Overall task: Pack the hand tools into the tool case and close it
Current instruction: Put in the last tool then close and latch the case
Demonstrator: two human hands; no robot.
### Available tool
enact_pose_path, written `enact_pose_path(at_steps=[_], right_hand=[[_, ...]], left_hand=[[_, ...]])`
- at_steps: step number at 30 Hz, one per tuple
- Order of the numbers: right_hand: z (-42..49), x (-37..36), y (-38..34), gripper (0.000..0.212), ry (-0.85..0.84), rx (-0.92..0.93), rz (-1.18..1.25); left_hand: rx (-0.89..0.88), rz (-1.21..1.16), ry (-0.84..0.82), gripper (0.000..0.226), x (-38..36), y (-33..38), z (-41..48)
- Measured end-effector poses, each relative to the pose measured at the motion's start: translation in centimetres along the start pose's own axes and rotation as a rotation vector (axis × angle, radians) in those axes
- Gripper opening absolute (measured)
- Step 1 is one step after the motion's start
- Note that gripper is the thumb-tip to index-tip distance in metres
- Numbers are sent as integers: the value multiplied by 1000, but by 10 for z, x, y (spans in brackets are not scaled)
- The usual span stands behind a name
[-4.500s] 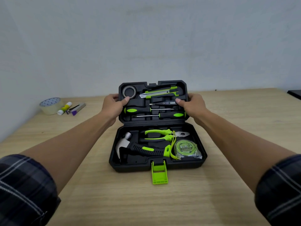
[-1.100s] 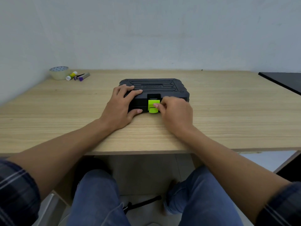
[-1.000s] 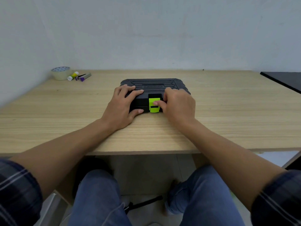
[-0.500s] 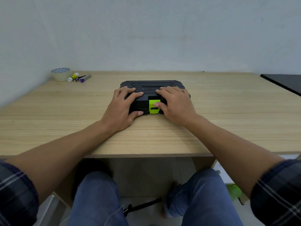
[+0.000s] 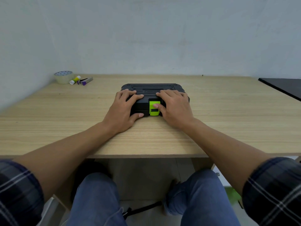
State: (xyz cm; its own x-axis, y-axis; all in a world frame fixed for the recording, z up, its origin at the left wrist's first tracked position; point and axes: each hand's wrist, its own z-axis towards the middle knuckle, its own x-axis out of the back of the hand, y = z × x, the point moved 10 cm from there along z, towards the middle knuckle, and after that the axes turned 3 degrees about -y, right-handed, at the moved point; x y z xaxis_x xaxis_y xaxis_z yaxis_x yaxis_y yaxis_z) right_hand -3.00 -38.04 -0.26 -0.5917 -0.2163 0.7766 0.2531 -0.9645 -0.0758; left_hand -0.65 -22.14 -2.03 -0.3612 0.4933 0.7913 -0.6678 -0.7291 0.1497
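Found case [image 5: 153, 88] shut and lying flat on worktop [image 5: 65, 115], centrally placed, near the front edge. Judged packing done, with only the fastening left to confirm.

Noted left hand [image 5: 123, 110] spread wide over the lid's left front corner, fingers flat on top, thumb against the front wall; pressing down, holding nothing. Noted right hand [image 5: 175, 108] likewise wide, fingers flat on the lid, thumb on green latch [image 5: 154, 112], folded up against the front wall. Cannot tell whether latch has caught.

Judged shell to be stiff moulded plastic, ribbed on top and unlikely to slip under the palm. Judged it weighty for its build, given hand tools inside, and not fragile. Recommend taking hold at both short sides, keeping lid level until latch is proven. Saw no carrying handle from this view. Expect spilled contents if lifted with latch unseated.

Saw a raised panel at lid centre, possibly a brand plate; unreadable. Read no other lettering on case or latch.

Recorded at far left corner: tape roll [image 5: 63, 77], glue stick [image 5: 75, 79] and purple-capped marker [image 5: 85, 81], well apart from case. Found print on the roll too small to read.
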Motion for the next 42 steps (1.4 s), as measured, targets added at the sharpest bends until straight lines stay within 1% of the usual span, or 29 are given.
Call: enact_pose_path(at_steps=[2, 4, 6, 9, 13, 15, 18, 19, 20, 21, 23, 24, 25, 28, 34, 42], right_hand=[[-1, -1, 2, 52, -39, 30, -14], [-4, -6, -1, 71, -75, 81, -90], [-7, -9, -3, 78, -71, 80, -160], [-6, -12, -6, 77, -43, 47, -222], [-6, -14, -8, 74, -34, 44, -240], [-6, -12, -8, 74, -35, 53, -219], [-4, -8, -3, 75, -82, 58, -140], [-4, -6, 3, 77, -88, 19, -119], [-4, -2, 13, 80, -78, -56, -103], [-7, 0, 25, 84, -70, -161, -84], [-15, -3, 50, 94, -97, -353, -12], [-18, -9, 57, 99, -125, -407, 38], [-19, -13, 61, 102, -140, -432, 84], [-12, -19, 70, 103, -143, -453, 128], [14, -34, 112, 99, -204, -523, 55], [60, -62, 197, 97, -292, -622, 3]], left_hand=[[-7, 26, -7, 65, 0, 1, 1], [-23, 51, -9, 66, 0, 2, 2], [-26, 52, -4, 66, 0, 3, 1], [-20, 52, -5, 66, -2, 2, 1], [-10, 50, -4, 65, -3, 0, 1], [-9, 48, -2, 66, -2, 0, 2], [-12, 47, -22, 66, -2, 0, 2], [-18, 48, -30, 68, -1, -1, 3], [-10, 42, -37, 72, -1, -3, 4], [33, 20, -50, 78, -2, -8, 4], [222, -68, -89, 94, -2, -24, 6], [309, -104, -119, 99, -5, -31, 5], [353, -119, -144, 101, -8, -35, 9], [379, -143, -192, 98, -18, -39, 25], [417, -188, -242, 97, -57, -42, 72], [398, -193, -286, 97, -122, -37, 161]])
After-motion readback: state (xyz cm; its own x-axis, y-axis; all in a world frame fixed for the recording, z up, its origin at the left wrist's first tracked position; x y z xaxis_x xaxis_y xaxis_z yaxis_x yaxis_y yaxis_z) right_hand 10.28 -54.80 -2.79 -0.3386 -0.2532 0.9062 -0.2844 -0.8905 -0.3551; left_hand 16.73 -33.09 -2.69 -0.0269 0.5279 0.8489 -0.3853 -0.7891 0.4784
